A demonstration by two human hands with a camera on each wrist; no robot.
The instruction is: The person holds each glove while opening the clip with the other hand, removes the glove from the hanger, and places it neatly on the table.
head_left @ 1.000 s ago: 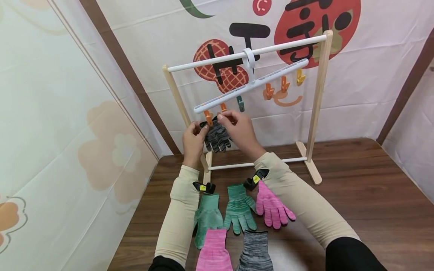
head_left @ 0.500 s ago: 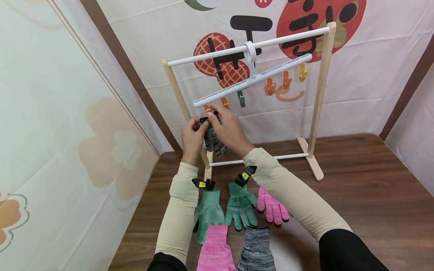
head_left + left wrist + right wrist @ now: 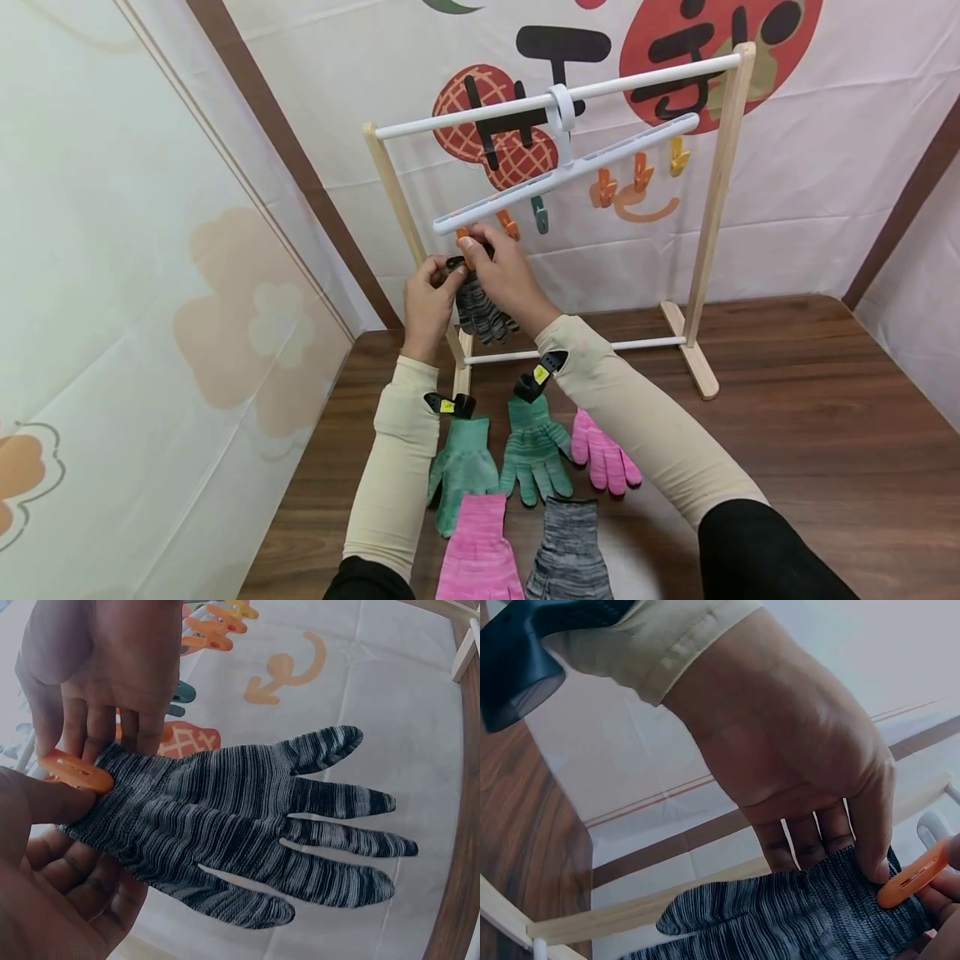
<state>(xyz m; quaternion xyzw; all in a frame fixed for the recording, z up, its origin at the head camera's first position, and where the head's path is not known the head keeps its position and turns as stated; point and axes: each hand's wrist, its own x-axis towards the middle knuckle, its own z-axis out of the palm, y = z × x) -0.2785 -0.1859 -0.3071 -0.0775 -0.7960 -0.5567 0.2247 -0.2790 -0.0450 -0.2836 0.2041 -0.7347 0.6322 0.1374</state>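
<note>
A grey-and-black striped glove (image 3: pixel 217 817) hangs fingers down below the left end of the white hanger (image 3: pixel 517 196). An orange clip (image 3: pixel 79 772) sits at its cuff. My left hand (image 3: pixel 427 308) pinches the cuff beside the clip; in the right wrist view the left hand (image 3: pixel 795 750) has its thumb on the knit and fingers behind. My right hand (image 3: pixel 513 279) pinches the clip's upper end, its thumb touching it in the left wrist view. Only part of the right hand (image 3: pixel 949 889) shows at the right wrist view's edge.
The hanger hangs tilted from a wooden rack's white rod (image 3: pixel 480 117). Other clips on it include a green clip (image 3: pixel 540 215) and a yellow clip (image 3: pixel 678 157). On the table (image 3: pixel 810 417) lie green gloves (image 3: pixel 536 454), pink gloves (image 3: pixel 480 550) and a grey glove (image 3: pixel 570 550).
My right hand has moved left from the glove's right cuff edge to the orange clip. My left hand stays at the cuff. The head view has shifted slightly.
</note>
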